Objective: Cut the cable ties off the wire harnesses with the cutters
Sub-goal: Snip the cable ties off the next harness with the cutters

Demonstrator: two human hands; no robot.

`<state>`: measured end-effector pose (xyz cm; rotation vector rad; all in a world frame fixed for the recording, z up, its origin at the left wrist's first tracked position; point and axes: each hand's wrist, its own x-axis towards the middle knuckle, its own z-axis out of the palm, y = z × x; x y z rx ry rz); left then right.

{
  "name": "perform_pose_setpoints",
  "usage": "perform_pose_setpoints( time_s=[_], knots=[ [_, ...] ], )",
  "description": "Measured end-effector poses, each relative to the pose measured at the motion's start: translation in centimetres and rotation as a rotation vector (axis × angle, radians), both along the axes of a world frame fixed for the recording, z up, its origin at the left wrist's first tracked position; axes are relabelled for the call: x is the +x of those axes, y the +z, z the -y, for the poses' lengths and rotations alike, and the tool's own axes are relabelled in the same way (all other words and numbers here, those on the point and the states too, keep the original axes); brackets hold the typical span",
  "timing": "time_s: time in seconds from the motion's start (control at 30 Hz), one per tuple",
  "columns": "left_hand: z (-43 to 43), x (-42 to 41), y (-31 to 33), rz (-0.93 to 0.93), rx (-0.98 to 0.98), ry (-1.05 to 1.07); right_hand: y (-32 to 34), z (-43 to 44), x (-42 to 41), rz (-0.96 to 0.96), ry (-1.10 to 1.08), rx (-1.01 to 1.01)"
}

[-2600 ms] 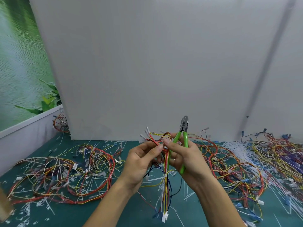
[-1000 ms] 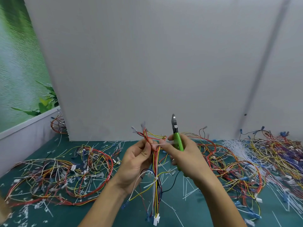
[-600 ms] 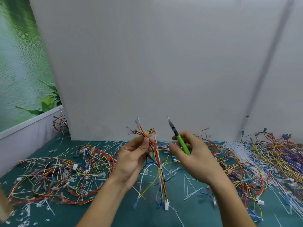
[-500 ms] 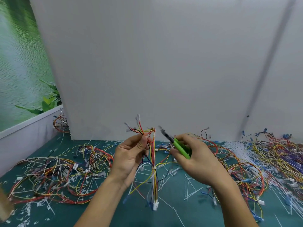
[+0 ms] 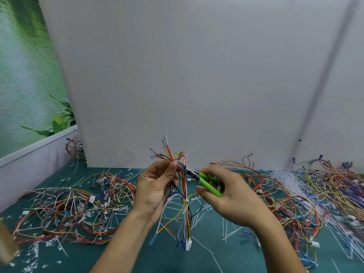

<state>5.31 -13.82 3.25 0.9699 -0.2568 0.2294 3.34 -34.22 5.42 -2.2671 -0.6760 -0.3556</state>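
The wire harness [image 5: 184, 194] hangs upright in mid-air at the centre of the view, its red, yellow and black leads fanning out above the pinch and its white connector [image 5: 187, 244] dangling just above the green mat [image 5: 226, 259]. The left hand [image 5: 155, 191] is closed around the bundle near its top, thumb and fingers pressing the wires together, probably to keep the strands taut and present the tie squarely to the blades. The cutters [image 5: 199, 177], with green handles, are wrapped in the right hand [image 5: 230, 198], which is closed on the handles; the metal nose points left and meets the bundle just beside the left thumb. Whether the blades are already around a cable tie [image 5: 192, 151] there is hard to say, as the spot is small and blurred, though a pale tie tail sticks up and to the right from the bundle's top. A second white tie [image 5: 185, 200] rings the harness lower down, below both hands. Holding the work high keeps it free of the clutter: tangled harnesses [image 5: 69, 211] lie to the left, more [image 5: 315, 196] to the right, and cut tie scraps [image 5: 228, 231] litter the mat between. The grey wall panel [image 5: 197, 75] stands close behind, so the open room for moving is toward the person and downward.
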Motion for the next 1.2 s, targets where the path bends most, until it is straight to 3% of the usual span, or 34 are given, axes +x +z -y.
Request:
perform_pose_setpoints(
  time_s=[0.63,0.97,1.2],
  knots=[
    [0.4,0.2,-0.4,0.017,0.054,0.054,0.0,-0.5,-0.4,-0.057,-0.013,0.031],
    [-0.2,0.0,-0.1,0.006,0.132,0.028,0.1,-1.9,-0.8,-0.288,0.045,0.114],
    [-0.2,0.3,-0.5,0.004,0.264,0.164,0.8,-2.7,-1.9,-0.343,-0.014,0.057]
  ],
)
